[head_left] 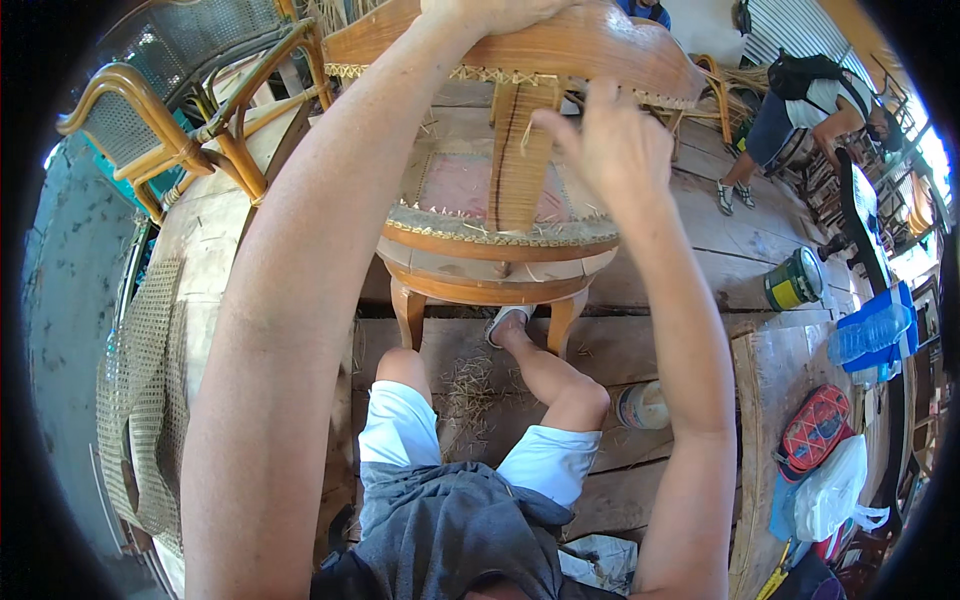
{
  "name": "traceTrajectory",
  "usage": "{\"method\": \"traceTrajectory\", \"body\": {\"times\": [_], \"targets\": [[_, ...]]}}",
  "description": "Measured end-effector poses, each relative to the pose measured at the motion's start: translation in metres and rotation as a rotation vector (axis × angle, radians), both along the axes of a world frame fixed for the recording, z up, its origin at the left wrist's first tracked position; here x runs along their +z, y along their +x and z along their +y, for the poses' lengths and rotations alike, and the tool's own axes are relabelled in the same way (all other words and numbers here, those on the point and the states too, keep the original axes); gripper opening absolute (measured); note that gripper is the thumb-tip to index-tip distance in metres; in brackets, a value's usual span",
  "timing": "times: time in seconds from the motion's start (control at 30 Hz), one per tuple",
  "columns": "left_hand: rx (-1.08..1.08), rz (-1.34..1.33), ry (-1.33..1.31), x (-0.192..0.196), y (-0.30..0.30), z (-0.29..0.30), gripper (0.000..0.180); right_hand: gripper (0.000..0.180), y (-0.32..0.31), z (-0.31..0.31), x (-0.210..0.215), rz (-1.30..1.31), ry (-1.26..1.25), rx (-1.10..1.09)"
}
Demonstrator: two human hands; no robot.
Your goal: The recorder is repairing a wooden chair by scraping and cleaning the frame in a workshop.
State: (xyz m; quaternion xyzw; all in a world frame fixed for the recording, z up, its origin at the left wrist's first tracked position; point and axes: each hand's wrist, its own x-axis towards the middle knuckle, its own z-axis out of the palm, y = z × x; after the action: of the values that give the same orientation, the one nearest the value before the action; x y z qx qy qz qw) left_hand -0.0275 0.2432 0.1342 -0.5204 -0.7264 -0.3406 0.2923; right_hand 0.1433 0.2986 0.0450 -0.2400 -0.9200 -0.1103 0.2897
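A wooden chair (510,291) stands in front of me, with short curved legs and a round seat frame. Strands of cane are laced along the seat's edge and along the lower edge of its broad top rail (610,50). A striped wooden slat (520,160) runs from the seat up to that rail. My left hand (495,14) grips the rail from above, its fingers partly cut off by the picture's upper edge. My right hand (630,150) is open just under the rail's laced edge, thumb spread toward the slat. A short loose strand (527,132) lies near that thumb.
Cane-backed rattan chairs (150,120) stand at the left, above a piece of woven cane (150,400). A bucket (793,280), a small tub (642,407), a red pouch (815,430) and a plastic bag (832,488) are at the right. A person (815,105) bends over far right.
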Motion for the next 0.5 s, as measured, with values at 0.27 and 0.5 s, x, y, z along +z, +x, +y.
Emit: {"method": "traceTrajectory", "body": {"times": [0.27, 0.5], "targets": [[0.04, -0.025, -0.047, 0.008, -0.005, -0.013, 0.074, 0.047, -0.036, 0.002, 0.008, -0.025, 0.208, -0.061], [0.003, 0.019, 0.002, 0.005, -0.007, -0.003, 0.074, 0.035, 0.008, -0.04, -0.037, -0.31, 0.196, 0.321]]}}
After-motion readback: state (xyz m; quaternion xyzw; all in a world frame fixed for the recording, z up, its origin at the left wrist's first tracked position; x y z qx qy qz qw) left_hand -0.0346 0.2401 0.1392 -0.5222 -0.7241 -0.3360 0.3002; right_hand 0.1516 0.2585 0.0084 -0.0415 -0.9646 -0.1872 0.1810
